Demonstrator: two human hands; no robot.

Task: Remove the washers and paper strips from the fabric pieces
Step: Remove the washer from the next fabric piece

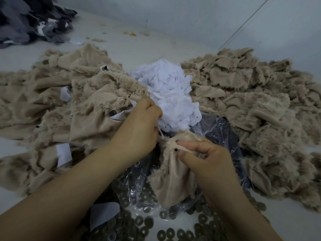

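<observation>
- Holding one tan fabric piece [171, 173] at lower centre of the frame, the right hand [208, 162] is pinching its top edge between thumb and forefinger, just beside a small dark stud [176, 149] showing on the cloth.
- Clenching around something at the fabric's upper edge, the left hand [139, 126] is keeping a tight grip; whether it is gripping a paper strip or fur cannot be told.
- Risking a tear: pulling hard while the strip is pinned by the stud is likely to be ripping paper and leaving scraps in the fur.
- Risking a lost washer: a freed one could be dropping into the crinkled plastic sheet [224, 129] under the hands or rolling off among the loose washers [173, 228] along the bottom edge.
- Crowding the work, the heap of white paper strips [170, 94] is sitting just above the hands.
- Lying on the desk [125, 49], unprocessed fabric [69, 101] with strips showing is filling the left, flatter fabric pieces [251, 94] the right, and a dark cloth pile [29, 21] the upper left.
</observation>
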